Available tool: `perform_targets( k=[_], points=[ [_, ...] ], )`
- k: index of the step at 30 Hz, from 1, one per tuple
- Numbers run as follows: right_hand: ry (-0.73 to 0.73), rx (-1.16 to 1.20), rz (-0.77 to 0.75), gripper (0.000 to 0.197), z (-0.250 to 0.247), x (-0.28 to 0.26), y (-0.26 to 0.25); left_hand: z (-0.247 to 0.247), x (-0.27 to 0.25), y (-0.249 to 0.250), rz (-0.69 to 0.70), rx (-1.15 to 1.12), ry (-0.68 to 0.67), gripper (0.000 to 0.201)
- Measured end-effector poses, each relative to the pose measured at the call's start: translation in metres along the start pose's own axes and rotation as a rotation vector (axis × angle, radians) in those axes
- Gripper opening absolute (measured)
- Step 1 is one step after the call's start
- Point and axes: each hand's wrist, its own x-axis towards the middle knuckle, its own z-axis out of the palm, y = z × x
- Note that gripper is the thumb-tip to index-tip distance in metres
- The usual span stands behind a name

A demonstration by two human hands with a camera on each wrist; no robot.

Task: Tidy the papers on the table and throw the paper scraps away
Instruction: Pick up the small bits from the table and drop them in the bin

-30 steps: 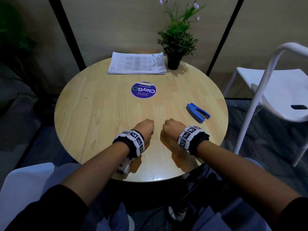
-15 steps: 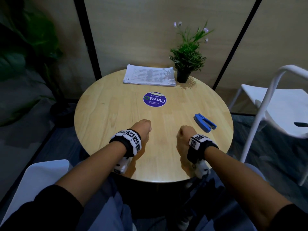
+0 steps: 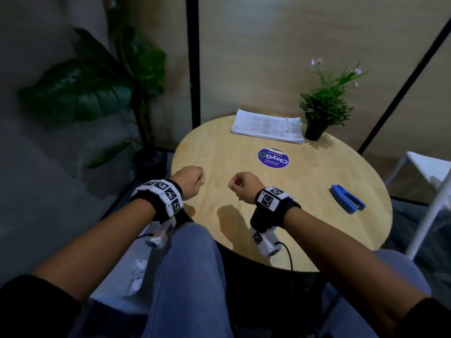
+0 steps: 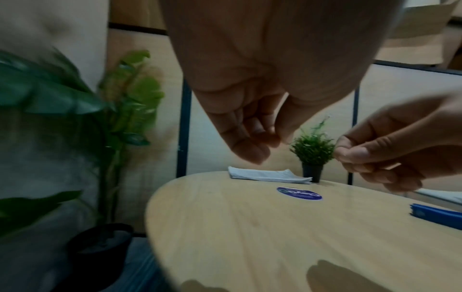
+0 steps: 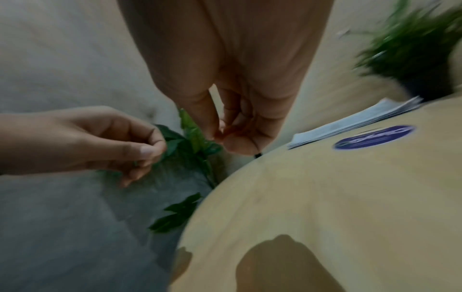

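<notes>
A neat stack of printed papers [image 3: 267, 128] lies at the far side of the round wooden table [image 3: 305, 206], also visible in the left wrist view [image 4: 270, 175] and the right wrist view [image 5: 355, 122]. My left hand [image 3: 195, 178] hovers over the table's left edge with fingers curled and nothing in them [image 4: 250, 138]. My right hand [image 3: 244, 185] hovers beside it over the wood, curled into a fist, thumb against the fingers [image 5: 235, 126]. A crumpled white lump [image 3: 139, 276] lies low down beside my left knee.
A small potted plant [image 3: 322, 113] stands right of the papers. A blue stapler [image 3: 347, 198] lies near the table's right edge, a purple round sticker [image 3: 273, 157] at the middle. A large leafy floor plant [image 3: 102, 93] stands left; a white chair [image 3: 429, 172] right.
Both hands have lifted off the table and moved left, staying curled. The view has swung left, so the floor plant and my knee now show.
</notes>
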Motion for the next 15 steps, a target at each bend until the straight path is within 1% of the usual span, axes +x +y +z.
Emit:
perform_targets(
  k=[2,4,6,8,12,15],
  points=[
    [-0.055,0.011,-0.055,0.035,0.025,0.007,-0.029,-0.01,-0.018,-0.025,-0.049,-0.014,0.014,0.015],
    [-0.121,0.014,-0.082,0.03,0.053,0.015,-0.059,-0.02,-0.041,-0.052,-0.1,-0.021,0.027,0.012],
    [-0.179,-0.016,-0.104,0.022,0.081,0.021,-0.089,-0.028,-0.063,-0.08,-0.172,-0.029,0.038,0.008],
    [-0.237,-0.08,-0.123,0.023,0.108,0.027,-0.114,-0.031,-0.079,-0.11,-0.261,-0.042,0.035,0.011],
    [-0.313,-0.191,-0.138,0.032,0.156,0.039,-0.141,-0.024,-0.105,-0.152,-0.4,-0.067,-0.032,0.018],
    [-0.366,-0.263,-0.138,0.024,0.179,0.046,-0.15,-0.014,-0.114,-0.166,-0.436,-0.107,-0.057,0.02]
  ],
)
